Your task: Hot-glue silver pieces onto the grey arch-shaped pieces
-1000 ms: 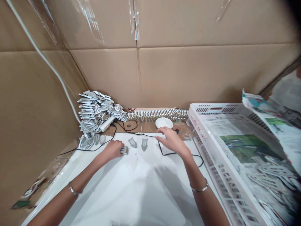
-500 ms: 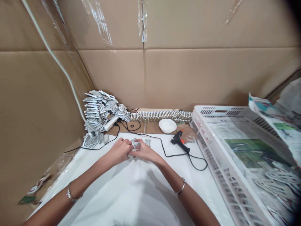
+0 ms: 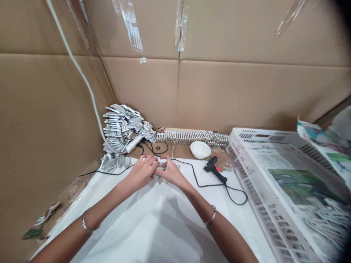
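My left hand and my right hand meet over the white work surface. Between them is a small grey-white piece, mostly covered by fingers; its exact shape is hidden. The right thumb and forefinger curve around it in a pinch, while the left fingers bend over its other side. Another greyish piece lies beside the right hand, partly hidden. To the right rests a black glue gun with an orange trigger, its cord looping over the surface.
A tall heap of grey-white cutouts fills the back left corner. Beside it runs a row of similar pieces. A white bowl sits in front. At right stands a white plastic crate holding newspaper and cutouts. Cardboard walls enclose the back and left.
The view has shifted slightly, so the surroundings appear farther right. Both hands stay together at the small piece; the left fingers now stretch farther over it.
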The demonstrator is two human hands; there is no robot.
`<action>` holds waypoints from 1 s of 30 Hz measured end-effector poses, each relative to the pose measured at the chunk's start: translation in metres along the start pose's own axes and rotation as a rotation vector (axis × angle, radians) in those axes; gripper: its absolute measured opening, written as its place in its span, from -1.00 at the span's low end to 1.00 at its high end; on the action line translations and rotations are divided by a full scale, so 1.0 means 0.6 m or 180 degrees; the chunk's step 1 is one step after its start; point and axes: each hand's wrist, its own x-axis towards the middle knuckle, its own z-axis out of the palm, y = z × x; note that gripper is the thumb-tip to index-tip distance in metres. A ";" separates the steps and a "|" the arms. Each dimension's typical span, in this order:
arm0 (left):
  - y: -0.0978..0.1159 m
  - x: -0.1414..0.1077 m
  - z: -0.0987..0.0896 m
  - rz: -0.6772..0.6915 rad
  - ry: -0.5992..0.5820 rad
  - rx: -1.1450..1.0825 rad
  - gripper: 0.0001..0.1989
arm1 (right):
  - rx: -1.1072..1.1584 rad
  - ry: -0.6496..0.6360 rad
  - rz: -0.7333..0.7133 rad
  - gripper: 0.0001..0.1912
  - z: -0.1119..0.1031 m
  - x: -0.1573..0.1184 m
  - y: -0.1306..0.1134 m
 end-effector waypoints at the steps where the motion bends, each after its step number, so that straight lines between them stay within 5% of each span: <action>1: -0.015 -0.003 -0.002 -0.0073 0.0252 -0.0031 -0.46 | -0.0179 0.0176 -0.0029 -0.34 -0.003 0.010 -0.008; 4: -0.064 -0.007 -0.010 -0.0440 0.0988 -0.0347 -0.27 | -0.0825 0.0889 -0.0108 -0.40 -0.010 0.053 -0.035; 7: -0.110 0.007 0.000 -0.0895 0.1465 -0.1074 -0.44 | -0.1303 0.1562 -0.0190 -0.42 -0.007 0.112 -0.060; 10: -0.145 0.045 0.037 -0.1102 0.1427 -0.2182 -0.63 | -0.1614 0.1916 -0.0264 -0.46 0.010 0.173 -0.075; 14: -0.173 0.112 0.093 -0.1339 0.1396 -0.3190 -0.79 | -0.2066 0.2161 -0.0146 -0.51 0.033 0.238 -0.079; 20: -0.192 0.186 0.132 -0.1508 0.1674 -0.3315 -0.84 | -0.2464 0.2428 0.0038 -0.57 0.040 0.301 -0.069; 30: -0.196 0.220 0.180 -0.1508 0.2060 -0.3251 -0.62 | -0.2900 0.2520 0.0072 -0.64 0.052 0.326 -0.049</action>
